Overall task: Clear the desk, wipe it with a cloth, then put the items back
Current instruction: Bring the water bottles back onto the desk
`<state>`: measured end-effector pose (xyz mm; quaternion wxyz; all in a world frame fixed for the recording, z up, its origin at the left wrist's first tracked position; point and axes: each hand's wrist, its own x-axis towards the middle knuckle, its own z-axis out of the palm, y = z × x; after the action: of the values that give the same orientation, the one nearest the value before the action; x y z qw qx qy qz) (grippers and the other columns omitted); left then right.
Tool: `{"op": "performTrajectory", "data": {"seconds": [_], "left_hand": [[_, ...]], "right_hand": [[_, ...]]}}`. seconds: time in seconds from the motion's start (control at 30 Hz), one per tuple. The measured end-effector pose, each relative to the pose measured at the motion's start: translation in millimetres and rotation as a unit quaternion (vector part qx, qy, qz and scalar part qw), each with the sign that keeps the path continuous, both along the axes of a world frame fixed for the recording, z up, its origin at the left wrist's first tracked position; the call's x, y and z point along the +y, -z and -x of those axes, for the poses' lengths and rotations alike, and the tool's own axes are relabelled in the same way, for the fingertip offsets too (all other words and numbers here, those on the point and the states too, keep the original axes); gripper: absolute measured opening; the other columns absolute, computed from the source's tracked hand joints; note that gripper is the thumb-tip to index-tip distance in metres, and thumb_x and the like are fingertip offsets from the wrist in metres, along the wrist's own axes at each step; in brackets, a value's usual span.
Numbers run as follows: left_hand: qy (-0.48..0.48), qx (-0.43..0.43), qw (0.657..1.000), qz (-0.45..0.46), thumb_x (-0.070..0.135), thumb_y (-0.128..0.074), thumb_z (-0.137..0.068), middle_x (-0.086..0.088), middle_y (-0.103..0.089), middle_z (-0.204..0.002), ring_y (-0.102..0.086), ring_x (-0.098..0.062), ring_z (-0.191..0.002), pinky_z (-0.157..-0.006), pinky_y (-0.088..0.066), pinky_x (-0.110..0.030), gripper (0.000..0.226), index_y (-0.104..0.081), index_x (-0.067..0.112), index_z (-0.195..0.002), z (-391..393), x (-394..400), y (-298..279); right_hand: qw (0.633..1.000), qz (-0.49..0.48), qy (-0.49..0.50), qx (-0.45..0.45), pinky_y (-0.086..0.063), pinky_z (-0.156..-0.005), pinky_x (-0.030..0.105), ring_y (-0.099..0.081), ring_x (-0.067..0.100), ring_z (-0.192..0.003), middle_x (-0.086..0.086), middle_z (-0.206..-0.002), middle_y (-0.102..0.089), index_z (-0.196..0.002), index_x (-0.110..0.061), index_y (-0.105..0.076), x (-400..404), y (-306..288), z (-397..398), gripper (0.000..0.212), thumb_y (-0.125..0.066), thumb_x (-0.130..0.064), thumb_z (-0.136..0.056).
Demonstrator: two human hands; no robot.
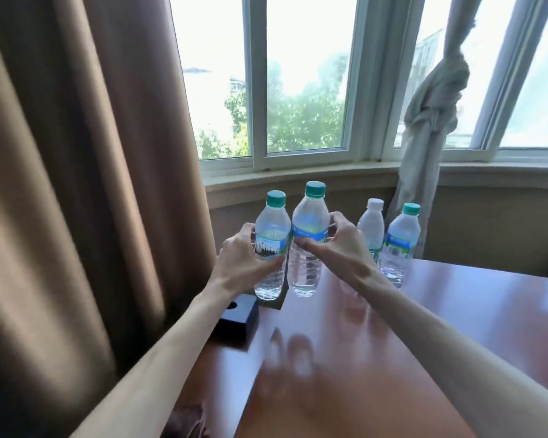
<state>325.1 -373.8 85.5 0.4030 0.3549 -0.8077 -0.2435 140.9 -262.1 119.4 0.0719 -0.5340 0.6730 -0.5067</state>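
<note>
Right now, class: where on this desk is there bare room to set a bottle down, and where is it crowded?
Free: the broad desk surface nearer than the bottles, right of the black box. Crowded: the far edge, where both hands grip two bottles beside the white-capped bottle and another.

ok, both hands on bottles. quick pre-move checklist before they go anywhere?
1. Left hand grips left bottle: ok.
2. Right hand grips taller bottle: ok.
3. Caps on both held bottles: ok.
4. Whether the held bottles are lifted or resting on the desk: cannot tell.
5. White-cap bottle and far-right bottle upright, untouched: ok.
6. Black box sits just below left bottle, under the left forearm; clearance: cannot tell.
</note>
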Motion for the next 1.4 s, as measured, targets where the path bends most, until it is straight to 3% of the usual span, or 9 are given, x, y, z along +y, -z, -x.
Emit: {"op": "performTrajectory", "data": {"seconds": [0.3, 0.43, 0.5, 0.73, 0.83, 0.93, 1.1, 1.2, 1.4], "left_hand": [[0.083, 0.01, 0.995, -0.045, 0.047, -0.086, -0.064, 0.015, -0.072, -0.083, -0.067, 0.005, -0.076, -0.074, -0.058, -0.034, 0.052, -0.056, 0.031, -0.104, 98.3, 84.2, 45.3], [0.08, 0.009, 0.996, -0.041, 0.058, -0.082, -0.063, 0.016, -0.073, -0.089, -0.068, 0.002, -0.083, -0.075, -0.06, -0.038, 0.066, -0.047, 0.046, -0.117, 115.9, 93.2, 53.0], [0.084, 0.016, 0.995, -0.048, 0.055, -0.082, -0.064, 0.014, -0.074, -0.091, -0.069, 0.001, -0.082, -0.076, -0.06, -0.039, 0.068, -0.049, 0.041, -0.121, 121.2, 96.1, 54.3], [0.065, -0.013, 0.996, -0.056, 0.062, -0.075, -0.063, 0.014, -0.07, -0.099, -0.069, -0.009, -0.093, -0.078, -0.057, -0.04, 0.058, -0.05, 0.037, -0.109, 123.8, 104.5, 69.7], [0.063, -0.05, 0.994, -0.073, 0.063, -0.074, -0.061, 0.011, -0.069, -0.105, -0.069, -0.017, -0.098, -0.08, -0.056, -0.04, 0.058, -0.046, 0.042, -0.106, 122.1, 111.5, 86.4], [0.052, -0.052, 0.994, -0.083, 0.055, -0.076, -0.064, 0.005, -0.071, -0.103, -0.069, -0.02, -0.096, -0.08, -0.056, -0.04, 0.056, -0.053, 0.032, -0.11, 122.8, 116.3, 97.9], [0.045, -0.028, 0.994, -0.093, 0.055, -0.079, -0.061, 0.011, -0.072, -0.09, -0.07, -0.01, -0.084, -0.074, -0.057, -0.035, 0.053, -0.056, 0.029, -0.102, 137.4, 122.1, 94.6], [0.072, -0.015, 0.994, -0.079, 0.047, -0.083, -0.065, 0.013, -0.072, -0.09, -0.069, -0.005, -0.082, -0.07, -0.055, -0.026, 0.047, -0.054, 0.032, -0.099, 163.4, 133.1, 81.9], [0.144, 0.006, 0.988, -0.05, 0.039, -0.084, -0.073, 0.003, -0.066, -0.102, -0.062, -0.015, -0.093, -0.075, -0.041, -0.018, 0.056, -0.057, 0.017, -0.118, 250.1, 165.5, 55.4]], "right_hand": [[0.996, -0.019, 0.089, -0.016, -0.055, -0.077, 0.024, -0.064, -0.006, -0.085, -0.017, -0.095, -0.069, -0.111, -0.024, -0.066, 101.4, 46.7, 75.7, 0.046, -0.091, -0.036, -0.074], [0.994, -0.015, 0.105, -0.029, -0.05, -0.072, 0.011, -0.064, -0.015, -0.084, -0.022, -0.091, -0.068, -0.098, -0.04, -0.059, 119.5, 63.2, 91.2, 0.039, -0.091, -0.035, -0.075], [0.993, -0.01, 0.111, -0.035, -0.049, -0.071, 0.01, -0.063, -0.018, -0.085, -0.023, -0.09, -0.069, -0.094, -0.045, -0.057, 122.7, 66.9, 94.5, 0.039, -0.09, -0.036, -0.076], [0.994, -0.008, 0.082, -0.076, -0.043, -0.072, 0.001, -0.06, -0.022, -0.091, -0.022, -0.105, -0.069, -0.126, -0.031, -0.054, 123.4, 98.4, 88.2, 0.06, -0.09, -0.031, -0.078], [0.993, -0.052, 0.088, -0.062, -0.045, -0.08, 0.008, -0.065, -0.008, -0.099, -0.014, -0.113, -0.069, -0.129, -0.033, -0.052, 124.0, 125.9, 84.6, 0.066, -0.09, -0.037, -0.075], [0.99, -0.071, 0.117, -0.043, -0.046, -0.076, 0.008, -0.069, 0.008, -0.097, -0.009, -0.109, -0.072, -0.12, -0.029, -0.057, 122.6, 141.2, 84.6, 0.056, -0.089, -0.038, -0.075], [0.984, -0.08, 0.151, -0.044, -0.048, -0.068, 0.01, -0.069, 0.004, -0.085, -0.014, -0.094, -0.073, -0.106, -0.03, -0.059, 133.6, 135.2, 98.4, 0.046, -0.088, -0.041, -0.071], [0.978, -0.071, 0.184, -0.062, -0.056, -0.077, 0.027, -0.071, 0.007, -0.087, -0.013, -0.094, -0.075, -0.106, -0.027, -0.063, 150.5, 123.4, 121.7, 0.047, -0.088, -0.041, -0.07], [0.961, -0.058, 0.257, -0.078, -0.054, -0.076, 0.032, -0.068, 0.012, -0.088, -0.007, -0.095, -0.073, -0.108, -0.023, -0.062, 181.7, 95.4, 190.7, 0.045, -0.087, -0.04, -0.075]]}}
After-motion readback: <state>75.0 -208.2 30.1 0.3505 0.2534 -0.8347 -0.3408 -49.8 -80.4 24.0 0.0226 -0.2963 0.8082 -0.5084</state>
